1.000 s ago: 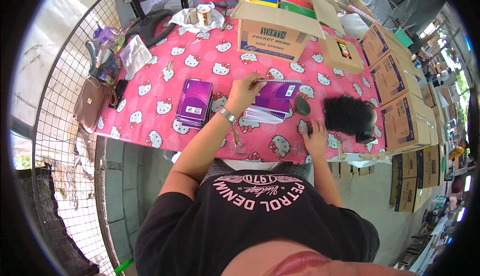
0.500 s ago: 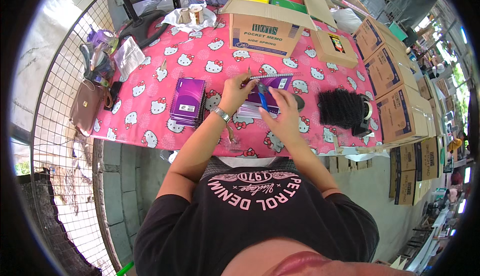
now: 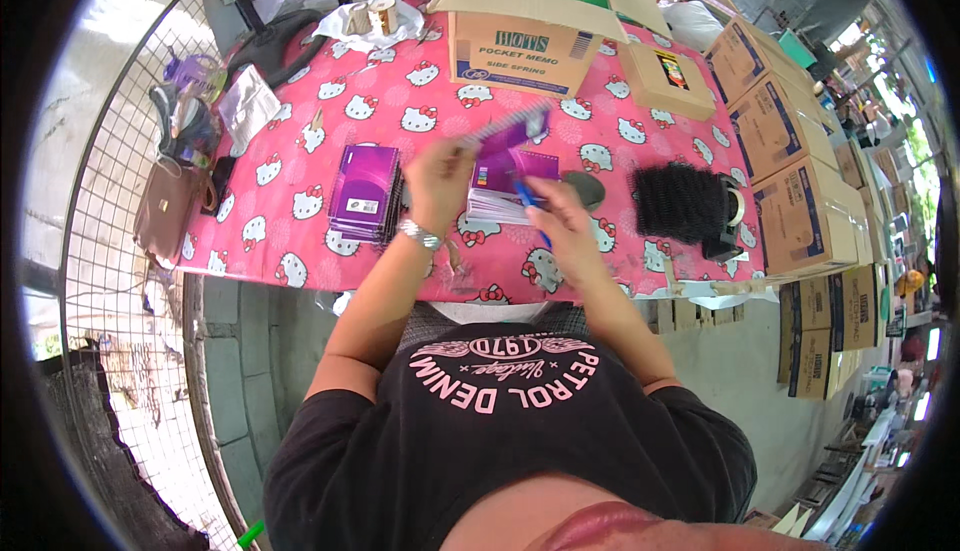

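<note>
My left hand [image 3: 436,186], a silver watch on its wrist, grips a purple spiral notebook [image 3: 515,129] by its left end, tilted above the table. Both hand and notebook are blurred by motion. In my right hand [image 3: 568,223] are blue-handled pliers [image 3: 522,192], their head pointing up toward the notebook but apart from it. Below, between my hands, lies a pile of purple notebooks [image 3: 500,206] with white page edges showing. Left of my left hand stands a neat stack of purple spiral-bound notebooks [image 3: 364,189].
Black spiral coils [image 3: 678,209] lie at the right beside a tape dispenser [image 3: 730,219]. A dark grey round object [image 3: 583,189] sits near my right hand. An open carton [image 3: 515,51] of notebooks stands at the back, a small box [image 3: 665,81] beside it. Stacked cartons [image 3: 800,206] line the right.
My left hand has lifted the notebook up and left, off the pile. My right hand with the pliers has come away from the notebook's coil, slightly lower. The view has shifted a little.
</note>
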Demonstrator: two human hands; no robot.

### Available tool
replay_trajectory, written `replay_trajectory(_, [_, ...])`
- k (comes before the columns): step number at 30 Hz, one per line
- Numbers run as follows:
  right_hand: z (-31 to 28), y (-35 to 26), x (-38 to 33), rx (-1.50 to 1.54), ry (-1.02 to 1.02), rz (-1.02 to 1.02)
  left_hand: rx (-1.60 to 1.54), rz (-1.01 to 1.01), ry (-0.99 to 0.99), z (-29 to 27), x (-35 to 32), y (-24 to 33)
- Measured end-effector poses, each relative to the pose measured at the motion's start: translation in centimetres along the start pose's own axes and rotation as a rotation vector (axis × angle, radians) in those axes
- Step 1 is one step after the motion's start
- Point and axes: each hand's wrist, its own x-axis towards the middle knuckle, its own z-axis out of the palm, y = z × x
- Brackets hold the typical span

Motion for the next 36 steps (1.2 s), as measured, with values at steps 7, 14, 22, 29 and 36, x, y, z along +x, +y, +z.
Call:
replay_trajectory(7, [-9.6,12.5,-6.4,-0.745,0.268,0.105,0.347,-0.282,0.245,-15.9,-1.2,-2.6])
replay_trajectory(14, [-7.8,11.3,-2.0,-0.582,0.158,-0.029,1.042,-0.192,0.157,-16.4,-1.7,-3.2])
replay_trajectory(22, [-6.9,8.2,5.7,-0.299,-0.23,0.09,0.563,0.202,-0.407,-3.4,4.3,0.5])
replay_trajectory(29, [-7.0,6.7,7.2,-0.375,-0.309,0.129,0.508,-0.062,-1.187,6.3,9.5,-4.7])
replay_trajectory(36, [-7.0,7.0,7.2,-0.448,-0.24,0.216,0.561,-0.359,-1.515,10.2,11.5,-6.8])
